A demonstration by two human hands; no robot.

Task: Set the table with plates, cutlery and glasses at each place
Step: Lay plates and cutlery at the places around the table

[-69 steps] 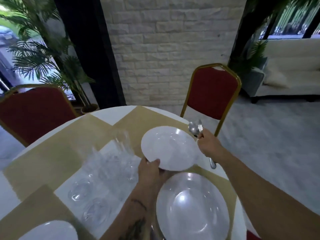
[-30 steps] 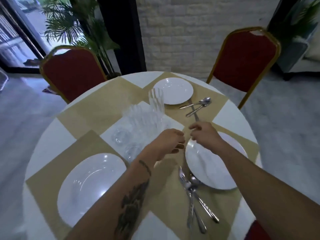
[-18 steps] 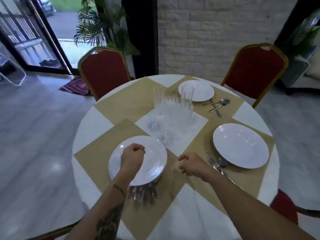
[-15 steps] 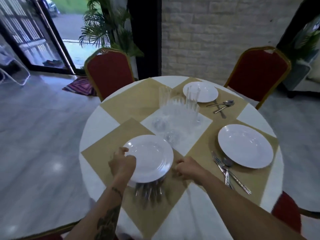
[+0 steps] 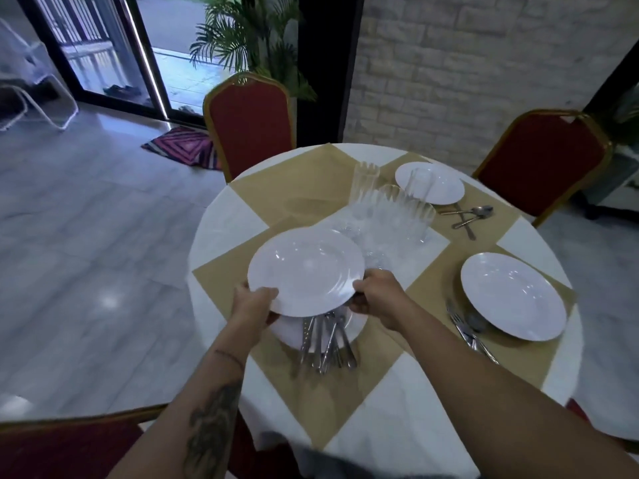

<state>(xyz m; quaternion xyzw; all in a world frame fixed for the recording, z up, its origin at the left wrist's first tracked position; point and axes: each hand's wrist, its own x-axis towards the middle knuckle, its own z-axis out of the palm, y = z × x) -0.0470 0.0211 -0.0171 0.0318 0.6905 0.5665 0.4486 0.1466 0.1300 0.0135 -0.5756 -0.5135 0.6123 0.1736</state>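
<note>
Your left hand [image 5: 254, 305] grips the near-left rim of a white plate [image 5: 306, 269], thumb on top and fingers curled beneath, and your right hand [image 5: 375, 295] clasps the same plate at its near-right rim, so both hands hold it raised and tilted above the table [image 5: 224, 223]. Directly under the held plate, between your two wrists, sits another white plate [image 5: 290, 331] on a tan placemat [image 5: 328, 395], with a bundle of cutlery [image 5: 326, 344] lying across it, handles pointing back toward you. Just beyond your right hand, a cluster of clear glasses [image 5: 390, 212] stands on the white centre of the table; how many there are you cannot tell through the blur. To the right of your right forearm, a third plate [image 5: 513, 295] is laid flat on its own placemat, and a fork and spoon set [image 5: 468, 328] lies just beside its near-left edge, between that plate and your arm. Farther off, beyond the glasses and to the right, a smaller-looking far plate [image 5: 430, 183] rests in front of a red chair [image 5: 543, 160], with crossed cutlery pieces [image 5: 468, 216] just to its right. Another red chair [image 5: 250, 122] stands beyond your left hand.
</note>
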